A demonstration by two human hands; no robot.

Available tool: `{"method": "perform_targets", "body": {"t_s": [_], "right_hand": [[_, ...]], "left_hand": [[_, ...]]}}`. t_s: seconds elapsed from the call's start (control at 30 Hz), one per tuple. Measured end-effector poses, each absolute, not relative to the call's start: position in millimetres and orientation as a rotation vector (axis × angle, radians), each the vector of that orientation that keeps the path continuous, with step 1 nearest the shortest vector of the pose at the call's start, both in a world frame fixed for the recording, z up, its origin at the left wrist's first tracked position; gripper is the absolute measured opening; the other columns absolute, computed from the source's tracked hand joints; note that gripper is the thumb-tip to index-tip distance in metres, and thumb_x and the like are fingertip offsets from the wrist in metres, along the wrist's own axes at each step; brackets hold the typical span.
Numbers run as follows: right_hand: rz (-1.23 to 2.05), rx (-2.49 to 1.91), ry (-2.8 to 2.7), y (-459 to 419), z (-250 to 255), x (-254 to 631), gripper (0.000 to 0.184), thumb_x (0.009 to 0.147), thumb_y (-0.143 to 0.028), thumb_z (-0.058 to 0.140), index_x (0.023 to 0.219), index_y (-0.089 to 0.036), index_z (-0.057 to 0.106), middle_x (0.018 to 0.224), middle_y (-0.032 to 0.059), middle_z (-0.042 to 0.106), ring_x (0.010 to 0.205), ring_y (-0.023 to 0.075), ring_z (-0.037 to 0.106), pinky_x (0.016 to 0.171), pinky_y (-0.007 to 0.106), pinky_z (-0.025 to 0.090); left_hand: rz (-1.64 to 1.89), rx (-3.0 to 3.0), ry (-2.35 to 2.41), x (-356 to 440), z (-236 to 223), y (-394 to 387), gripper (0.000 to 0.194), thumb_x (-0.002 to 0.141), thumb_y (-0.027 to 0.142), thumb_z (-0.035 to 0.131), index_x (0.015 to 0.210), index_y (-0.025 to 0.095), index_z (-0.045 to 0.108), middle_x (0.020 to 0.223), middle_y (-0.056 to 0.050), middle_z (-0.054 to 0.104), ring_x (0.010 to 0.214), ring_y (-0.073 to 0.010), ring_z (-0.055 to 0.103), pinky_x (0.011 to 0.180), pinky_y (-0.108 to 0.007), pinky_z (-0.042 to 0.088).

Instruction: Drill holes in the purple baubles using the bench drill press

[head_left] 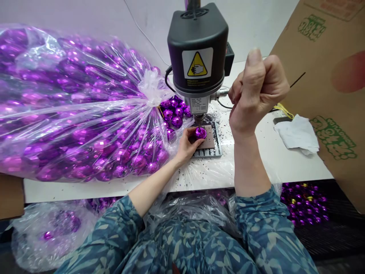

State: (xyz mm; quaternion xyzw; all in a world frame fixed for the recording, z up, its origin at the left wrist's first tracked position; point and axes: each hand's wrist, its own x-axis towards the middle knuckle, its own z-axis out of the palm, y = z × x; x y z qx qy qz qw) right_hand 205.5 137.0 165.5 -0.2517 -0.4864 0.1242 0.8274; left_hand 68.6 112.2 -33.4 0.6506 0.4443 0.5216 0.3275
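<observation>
My left hand [186, 144] is closed on a shiny purple faceted ball [200, 133] and holds it on the small base plate [210, 151] right under the spindle of a black bench drill press [198, 57]. My right hand [254, 91] is raised to the right of the machine's head, its fingers wrapped in a fist round the press's feed lever [224, 92], of which only the metal stub shows. Dark shavings lie scattered round the base plate.
A big clear plastic bag [71, 110] full of purple balls lies on the white table [285, 163] at left, its mouth beside the press. A cardboard box [330, 87] stands at right, with a white cloth [298, 134] next to it. More bagged balls [305, 203] sit below the table edge.
</observation>
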Motion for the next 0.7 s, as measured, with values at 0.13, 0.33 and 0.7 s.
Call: {"method": "perform_targets", "body": {"t_s": [0.13,0.33,0.7], "right_hand": [[0.246,-0.561,-1.037,134.6,156.8,206.6,0.064,0.087,-0.071,0.055,0.064,-0.022,0.021,0.052,-0.0066,0.020,0.043,0.0022,0.028,0.049,0.027,0.027],[0.192,-0.321,-1.002,131.5,143.4,205.2,0.061,0.093,-0.041,0.064,0.061,-0.019,0.017,0.050,-0.0053,0.010,0.039,0.0025,0.023,0.047,0.029,0.014],[0.147,-0.255,-0.972,136.9,115.2,208.5,0.057,0.088,-0.037,0.067,0.056,-0.018,0.024,0.045,-0.0073,0.017,0.039,0.0022,0.025,0.043,0.025,0.018]], "left_hand": [[1.400,1.663,1.154,71.6,-36.8,112.0,0.048,0.086,0.034,0.082,0.124,0.024,0.054,0.127,-0.011,0.069,0.119,-0.0266,0.070,0.107,-0.054,0.057],[1.377,1.576,1.166,73.4,-30.6,107.8,0.048,0.085,0.033,0.083,0.123,0.023,0.055,0.133,-0.013,0.067,0.124,-0.0273,0.068,0.113,-0.056,0.052],[1.359,1.543,1.177,74.1,-25.7,105.9,0.048,0.084,0.033,0.084,0.121,0.023,0.055,0.130,-0.012,0.069,0.125,-0.0279,0.067,0.115,-0.056,0.049]]}}
